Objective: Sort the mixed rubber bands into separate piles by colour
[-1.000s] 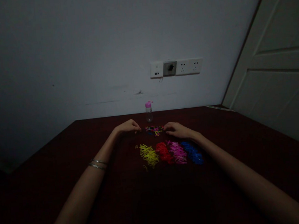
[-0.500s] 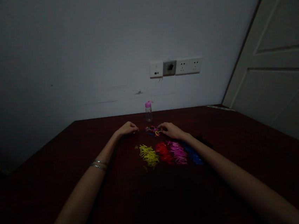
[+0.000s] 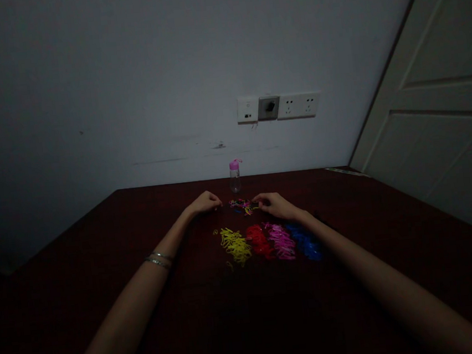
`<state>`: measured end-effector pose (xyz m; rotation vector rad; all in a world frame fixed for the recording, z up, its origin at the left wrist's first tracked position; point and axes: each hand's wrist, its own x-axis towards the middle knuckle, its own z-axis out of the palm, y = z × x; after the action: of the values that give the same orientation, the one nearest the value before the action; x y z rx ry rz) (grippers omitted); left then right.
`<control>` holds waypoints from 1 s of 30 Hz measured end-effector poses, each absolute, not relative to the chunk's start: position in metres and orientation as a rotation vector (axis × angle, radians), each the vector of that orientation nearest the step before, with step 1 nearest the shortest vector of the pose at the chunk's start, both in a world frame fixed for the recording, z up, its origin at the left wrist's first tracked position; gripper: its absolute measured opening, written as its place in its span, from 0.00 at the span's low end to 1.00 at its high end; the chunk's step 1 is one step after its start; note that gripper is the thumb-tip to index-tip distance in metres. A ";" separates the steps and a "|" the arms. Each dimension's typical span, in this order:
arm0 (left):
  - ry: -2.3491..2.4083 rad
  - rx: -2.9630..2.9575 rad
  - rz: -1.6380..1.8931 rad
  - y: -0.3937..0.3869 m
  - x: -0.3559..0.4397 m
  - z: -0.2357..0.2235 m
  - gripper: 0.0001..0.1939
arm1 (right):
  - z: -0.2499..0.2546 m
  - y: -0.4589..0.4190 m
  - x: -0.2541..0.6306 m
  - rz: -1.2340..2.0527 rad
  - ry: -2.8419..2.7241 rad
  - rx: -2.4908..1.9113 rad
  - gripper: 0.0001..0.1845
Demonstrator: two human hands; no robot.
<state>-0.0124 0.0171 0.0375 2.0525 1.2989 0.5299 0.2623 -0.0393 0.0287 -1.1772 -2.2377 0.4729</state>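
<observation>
A small mixed pile of coloured rubber bands point(image 3: 242, 205) lies between my hands. My left hand point(image 3: 205, 202) rests on the table just left of it, fingers curled and tips together; whatever they may hold is too small to see. At the pile's right edge is my right hand point(image 3: 275, 204), thumb and forefinger bent in a pinch, with anything between them too dark to make out. Nearer to me lie sorted heaps: yellow rubber bands point(image 3: 236, 247), red rubber bands point(image 3: 259, 242), pink rubber bands point(image 3: 281, 241) and blue rubber bands point(image 3: 306, 242), the last beside my right forearm.
A clear bottle with a pink lid point(image 3: 235, 177) stands behind the mixed pile. The dark red table point(image 3: 183, 326) meets a pale wall carrying sockets point(image 3: 296, 105). To the right is a white door point(image 3: 435, 124). The light is dim.
My right hand has shifted slightly right, and its forearm has moved off the blue heap, showing more of it. My left hand has edged right towards the mixed pile.
</observation>
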 end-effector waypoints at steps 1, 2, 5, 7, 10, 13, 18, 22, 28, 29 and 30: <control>1.297 2.056 0.540 0.016 -0.010 0.038 0.14 | 0.033 -0.045 0.260 0.510 -2.226 -1.154 0.18; 1.296 2.059 0.549 0.015 -0.008 0.038 0.14 | 0.036 -0.050 0.257 0.558 -2.219 -1.124 0.18; 1.272 2.080 0.572 0.011 0.001 0.040 0.15 | 0.045 -0.068 0.243 0.739 -2.208 -1.012 0.18; 1.230 2.105 0.601 0.008 0.008 0.041 0.15 | 0.049 -0.079 0.230 0.866 -2.202 -0.937 0.17; 1.165 2.140 0.662 0.004 0.020 0.041 0.14 | 0.054 -0.092 0.215 1.064 -2.226 -0.869 0.16; 1.112 2.188 0.694 -0.001 0.030 0.041 0.14 | 0.060 -0.098 0.209 1.164 -2.267 -0.827 0.17; 1.172 2.338 0.589 -0.007 0.035 0.038 0.13 | 0.076 -0.090 0.231 1.069 -2.200 -0.880 0.15; 1.274 2.433 0.473 -0.009 0.034 0.036 0.12 | 0.093 -0.076 0.276 0.895 -2.075 -1.055 0.14; 1.282 2.493 0.391 -0.013 0.036 0.037 0.10 | 0.095 -0.055 0.356 0.704 -1.875 -1.338 0.13; 1.281 2.500 0.384 -0.013 0.036 0.036 0.10 | 0.090 -0.051 0.366 0.703 -1.844 -1.365 0.12; 1.284 2.508 0.377 -0.013 0.035 0.035 0.09 | 0.085 -0.047 0.374 0.713 -1.814 -1.379 0.12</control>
<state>0.0355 -0.0128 0.0352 2.5078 1.2843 0.3774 0.3739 -0.0468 0.0851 -1.3786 -1.8142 0.7134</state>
